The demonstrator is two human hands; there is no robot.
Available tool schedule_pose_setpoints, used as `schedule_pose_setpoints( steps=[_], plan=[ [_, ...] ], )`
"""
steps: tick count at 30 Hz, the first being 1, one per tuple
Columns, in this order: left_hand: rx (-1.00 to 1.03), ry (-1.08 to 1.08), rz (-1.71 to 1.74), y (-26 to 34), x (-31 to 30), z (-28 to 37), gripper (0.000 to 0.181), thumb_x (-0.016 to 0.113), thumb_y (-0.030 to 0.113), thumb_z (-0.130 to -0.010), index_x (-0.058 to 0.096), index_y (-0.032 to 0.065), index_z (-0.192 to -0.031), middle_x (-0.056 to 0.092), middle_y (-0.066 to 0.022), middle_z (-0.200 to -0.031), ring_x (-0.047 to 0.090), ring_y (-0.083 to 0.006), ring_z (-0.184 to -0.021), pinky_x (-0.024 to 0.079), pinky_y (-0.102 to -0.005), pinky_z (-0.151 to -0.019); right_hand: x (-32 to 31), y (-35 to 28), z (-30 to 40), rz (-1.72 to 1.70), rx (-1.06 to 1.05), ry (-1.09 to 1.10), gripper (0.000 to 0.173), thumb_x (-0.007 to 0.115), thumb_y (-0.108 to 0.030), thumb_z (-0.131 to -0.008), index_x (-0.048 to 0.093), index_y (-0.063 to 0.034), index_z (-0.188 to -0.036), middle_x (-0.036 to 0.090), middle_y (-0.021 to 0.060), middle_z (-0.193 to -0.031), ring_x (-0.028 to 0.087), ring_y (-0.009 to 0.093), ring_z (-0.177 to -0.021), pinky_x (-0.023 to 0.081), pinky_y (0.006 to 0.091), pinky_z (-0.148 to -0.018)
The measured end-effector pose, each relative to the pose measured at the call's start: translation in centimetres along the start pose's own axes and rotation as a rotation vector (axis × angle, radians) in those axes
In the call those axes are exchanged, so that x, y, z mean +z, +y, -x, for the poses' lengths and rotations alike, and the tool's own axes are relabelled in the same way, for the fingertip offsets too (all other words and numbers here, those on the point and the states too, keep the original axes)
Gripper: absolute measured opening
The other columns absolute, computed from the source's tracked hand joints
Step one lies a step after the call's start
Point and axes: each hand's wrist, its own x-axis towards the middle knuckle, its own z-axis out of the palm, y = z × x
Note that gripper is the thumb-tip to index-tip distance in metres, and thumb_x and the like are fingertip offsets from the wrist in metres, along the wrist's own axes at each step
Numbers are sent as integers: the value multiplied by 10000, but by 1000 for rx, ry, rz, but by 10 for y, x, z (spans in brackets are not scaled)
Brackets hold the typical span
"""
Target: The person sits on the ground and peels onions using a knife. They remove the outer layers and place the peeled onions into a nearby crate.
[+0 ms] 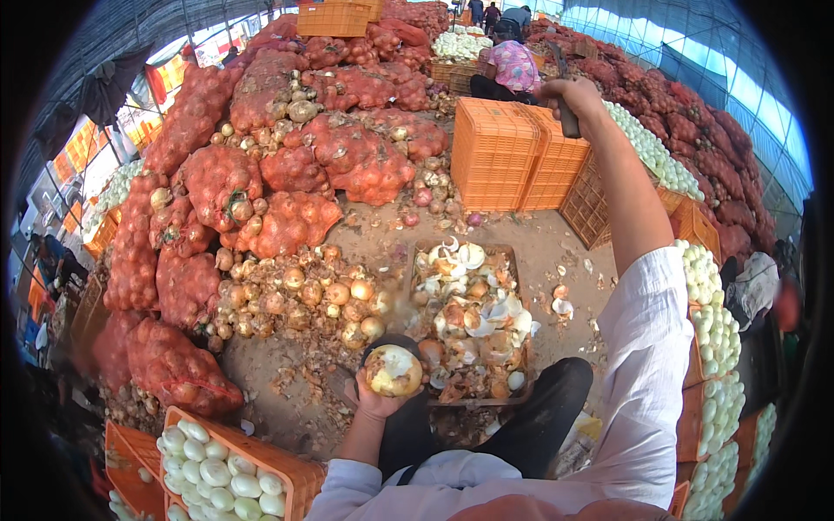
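In my left hand, held low over my left knee, is a partly peeled onion. Its top is pale and bare, while brown patches show along its lower edge. My right hand is raised far out at the upper right, gripping a knife by its dark handle with the blade pointing up. Between my knees and the open floor lies a shallow crate full of onion skins and peel scraps. A heap of unpeeled onions spreads on the ground left of that crate.
Red mesh sacks of onions are piled at the left and back. Orange plastic crates stand ahead to the right. Peeled onions fill crates at lower left and along my right side. A person sits farther ahead.
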Motion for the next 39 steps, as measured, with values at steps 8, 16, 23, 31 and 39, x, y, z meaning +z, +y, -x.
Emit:
schedule_pose_setpoints(
  steps=[8,16,23,31,39],
  plan=[
    [-2,-80,156,5,-7,11,1027,673,640,-679,267,40,-1407,355,-318,-1351,474,-480,-1155,463,-521,-937,20,-63,-2,113,-165,-8,218,608,-155,-840,630,23,-963,643,31,-721,499,55,-481,424,184,-437],
    [118,138,-143,7,14,0,976,630,688,-683,365,36,-1359,463,-254,-1296,502,-427,-1157,465,-528,-933,56,73,173,1135,-654,-377,256,560,-70,-770,565,-23,-1022,588,124,-735,602,307,-607,482,416,-534],
    [265,109,-368,25,63,-13,986,781,559,-605,370,87,-1366,479,-122,-1318,491,-296,-1202,442,-480,-986,59,60,295,1024,-722,-703,413,566,-78,-744,519,-39,-1152,556,85,-785,605,277,-644,510,389,-529],
    [270,76,-454,23,112,1,1036,780,599,-589,365,49,-1363,457,-152,-1330,487,-321,-1193,439,-489,-987,46,72,317,718,-676,-673,453,639,-50,-641,554,-38,-1085,555,96,-790,597,284,-660,497,389,-545],
    [260,20,-334,15,114,4,1058,786,607,-568,385,11,-1345,462,-196,-1313,500,-331,-1159,462,-467,-947,47,73,327,759,-675,-774,543,675,-67,-602,558,-29,-1131,564,96,-787,595,286,-659,497,380,-564]
  ],
)
